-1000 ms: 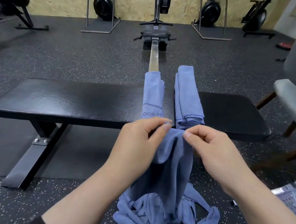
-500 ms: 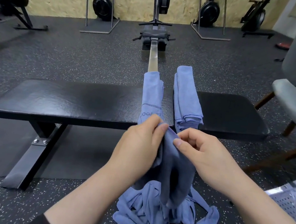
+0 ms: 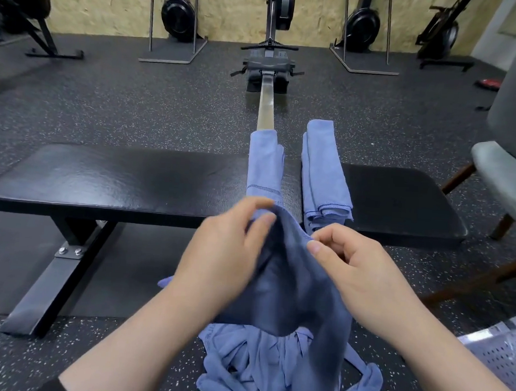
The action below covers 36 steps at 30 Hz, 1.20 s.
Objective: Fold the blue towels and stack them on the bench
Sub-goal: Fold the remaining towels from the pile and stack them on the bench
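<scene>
Centre frame: left hand (image 3: 231, 248) and right hand (image 3: 352, 269) each pinch the top edge of a blue towel (image 3: 293, 289), hanging it free, probably to find corners; left hand blurred. Two folded towels (image 3: 325, 172) lie on the tabletop (image 3: 114, 179); loose pile (image 3: 269, 370) on the floor, lower centre.

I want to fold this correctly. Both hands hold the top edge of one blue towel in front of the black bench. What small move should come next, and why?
Probably slide the left hand and right hand apart along the edge of the hanging blue cloth towel until each finds a corner. The cloth still sags bunched between them, so it cannot yet be folded flat.
</scene>
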Available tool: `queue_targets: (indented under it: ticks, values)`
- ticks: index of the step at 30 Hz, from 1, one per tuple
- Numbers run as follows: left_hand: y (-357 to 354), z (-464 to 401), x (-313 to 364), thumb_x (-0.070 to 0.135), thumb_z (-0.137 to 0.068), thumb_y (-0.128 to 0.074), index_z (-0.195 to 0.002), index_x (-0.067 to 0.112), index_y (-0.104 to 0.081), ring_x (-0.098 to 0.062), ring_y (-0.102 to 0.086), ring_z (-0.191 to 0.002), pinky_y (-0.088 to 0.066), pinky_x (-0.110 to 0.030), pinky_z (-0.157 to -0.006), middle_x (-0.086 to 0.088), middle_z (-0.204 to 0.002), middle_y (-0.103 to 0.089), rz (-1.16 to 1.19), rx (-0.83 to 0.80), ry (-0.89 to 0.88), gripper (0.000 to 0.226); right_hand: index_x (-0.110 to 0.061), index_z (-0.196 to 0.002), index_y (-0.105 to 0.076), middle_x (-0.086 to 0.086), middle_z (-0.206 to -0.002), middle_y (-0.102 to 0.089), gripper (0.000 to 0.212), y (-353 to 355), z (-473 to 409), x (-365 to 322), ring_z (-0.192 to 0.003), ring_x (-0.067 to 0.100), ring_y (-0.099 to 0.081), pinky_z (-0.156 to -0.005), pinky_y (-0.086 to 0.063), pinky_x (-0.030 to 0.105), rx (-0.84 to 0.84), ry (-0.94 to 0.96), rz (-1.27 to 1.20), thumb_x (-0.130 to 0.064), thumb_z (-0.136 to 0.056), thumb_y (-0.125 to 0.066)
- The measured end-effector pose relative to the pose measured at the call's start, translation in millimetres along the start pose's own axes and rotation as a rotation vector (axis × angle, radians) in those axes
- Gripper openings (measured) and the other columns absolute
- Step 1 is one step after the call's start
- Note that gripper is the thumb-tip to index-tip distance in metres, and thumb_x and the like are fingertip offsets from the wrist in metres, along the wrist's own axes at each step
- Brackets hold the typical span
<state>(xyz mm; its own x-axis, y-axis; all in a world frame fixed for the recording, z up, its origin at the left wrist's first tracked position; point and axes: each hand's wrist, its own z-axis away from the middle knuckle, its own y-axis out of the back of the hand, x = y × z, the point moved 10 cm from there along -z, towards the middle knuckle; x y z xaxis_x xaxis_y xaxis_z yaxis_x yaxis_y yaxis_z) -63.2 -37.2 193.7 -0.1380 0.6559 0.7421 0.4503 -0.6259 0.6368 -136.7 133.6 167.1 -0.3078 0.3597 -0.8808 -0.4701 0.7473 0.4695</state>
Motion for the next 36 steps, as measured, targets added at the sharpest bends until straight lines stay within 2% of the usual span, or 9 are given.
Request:
queue_targets:
  ticks: [4, 7, 12, 19, 23, 27, 31, 34, 36]
  values:
    - [-48.9, 14.3, 12.9, 0.048, -0.102, -0.043, -0.143, 0.053, -0.039, -0.027, -0.065, -0.103, -0.051, -0.042, -0.089, 0.001, -0.110, -0.073, -0.216, -0.295, -0.089, 0.042, -0.027, -0.087, -0.066, -0.001, -0.077, -0.068, 0.018, -6.6, 0.1, 1.9, -0.067, 0.005, -0.051, -0.071, -0.046, 0.032, -0.049, -0.004, 0.068, -0.023, -0.102, -0.056]
    - [-61.0, 17.4, 14.4, 0.050, -0.103, -0.039, -0.133, 0.051, -0.042, -0.026, -0.064, -0.103, -0.051, -0.042, -0.087, 0.004, -0.111, -0.072, -0.248, -0.361, -0.123, 0.030, -0.025, -0.088, -0.067, -0.009, -0.076, -0.068, 0.020, -6.8, 1.1, -0.9, -0.066, -0.001, -0.052, -0.067, -0.042, 0.020, -0.070, 0.002, 0.080, -0.017, -0.102, -0.055]
    - [-48.7, 10.4, 11.9, 0.051, -0.100, -0.043, -0.093, 0.032, -0.049, -0.025, -0.061, -0.082, -0.051, -0.043, -0.076, 0.003, -0.081, -0.067, -0.169, -0.244, -0.105, 0.021, -0.026, -0.090, -0.070, -0.007, -0.084, -0.074, 0.013, -5.3, 1.0, 0.2, -0.076, 0.002, -0.062, -0.076, -0.047, 0.023, -0.073, -0.008, 0.030, -0.022, -0.099, -0.061]
    - [1.4, -6.7, -11.7, 0.034, -0.101, -0.053, -0.079, 0.023, -0.055, -0.017, -0.058, -0.073, -0.044, -0.024, -0.068, 0.005, -0.067, -0.062, 0.138, 0.096, 0.085, 0.024, -0.023, -0.083, -0.068, -0.001, -0.076, -0.070, 0.019, 7.2, 0.9, 9.0, -0.064, 0.007, -0.050, -0.066, -0.043, 0.034, -0.029, -0.033, 0.095, -0.037, -0.096, -0.064]
    - [20.5, -12.2, -29.4, 0.031, -0.102, -0.052, -0.081, 0.021, -0.060, -0.011, -0.056, -0.070, -0.040, -0.011, -0.059, 0.001, -0.071, -0.065, 0.161, 0.175, 0.178, 0.025, -0.024, -0.082, -0.067, 0.000, -0.076, -0.070, 0.018, 12.8, 1.5, 9.4, -0.074, 0.028, -0.058, -0.073, -0.049, 0.041, 0.022, -0.029, 0.093, -0.036, -0.095, -0.065]
    - [5.6, -7.0, -20.5, 0.040, -0.099, -0.054, -0.099, 0.035, -0.061, -0.012, -0.062, -0.063, -0.050, -0.024, -0.067, 0.006, -0.061, -0.061, 0.077, 0.051, 0.129, 0.009, -0.027, -0.085, -0.067, 0.000, -0.079, -0.070, 0.016, 9.5, 2.7, 7.1, -0.081, 0.026, -0.061, -0.077, -0.050, 0.039, 0.012, -0.004, 0.093, -0.034, -0.098, -0.061]
    - [-34.6, 9.1, 1.2, 0.047, -0.097, -0.055, -0.135, 0.054, -0.048, -0.023, -0.067, -0.081, -0.054, -0.040, -0.085, 0.010, -0.063, -0.057, -0.016, -0.215, 0.021, 0.039, -0.035, -0.088, -0.064, -0.005, -0.075, -0.067, 0.018, 6.5, 2.2, 7.9, -0.066, 0.008, -0.054, -0.066, -0.044, 0.023, 0.008, 0.004, 0.136, -0.024, -0.099, -0.056]
    - [-57.0, 19.5, 12.9, 0.050, -0.098, -0.053, -0.142, 0.055, -0.042, -0.020, -0.066, -0.103, -0.052, -0.038, -0.091, 0.009, -0.102, -0.073, -0.105, -0.323, -0.049, 0.045, -0.034, -0.086, -0.067, -0.008, -0.078, -0.071, 0.024, 3.4, 1.4, 4.3, -0.073, 0.009, -0.061, -0.071, -0.046, 0.022, -0.003, 0.010, 0.124, -0.018, -0.099, -0.055]
    - [-61.0, 19.8, 13.8, 0.051, -0.099, -0.050, -0.130, 0.049, -0.051, -0.018, -0.065, -0.104, -0.052, -0.039, -0.090, 0.011, -0.108, -0.073, -0.122, -0.322, -0.064, 0.031, -0.035, -0.087, -0.069, -0.010, -0.083, -0.073, 0.024, 2.3, 1.1, 1.4, -0.080, 0.011, -0.064, -0.078, -0.049, 0.026, -0.012, 0.023, 0.089, -0.018, -0.099, -0.057]
